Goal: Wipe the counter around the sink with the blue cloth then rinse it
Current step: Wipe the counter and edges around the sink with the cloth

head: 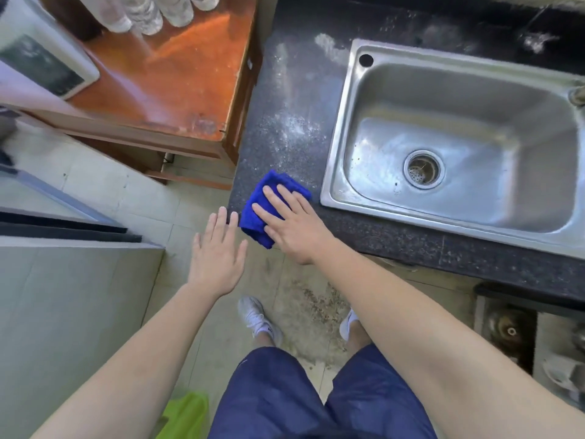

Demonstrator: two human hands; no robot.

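One blue cloth [277, 182] lies on the counter [285, 106] corner beside the sink [395, 90]. We press it flat-fingered with our right hand [294, 232]; our left hand [217, 258] is spread, empty. It looks soft and light; we grab its edge.

Domestic kitchen is being indicated: stainless sink [341, 147] set in dark speckled bench [285, 106], tiled floor [110, 191], wooden side table [177, 74].

The dark speckled table [269, 163] has a steel sink [335, 172] set into its right part. Pale dusty smears [289, 122] streak the strip left of the sink, and a folded blue cloth [272, 182] lies at the near left corner
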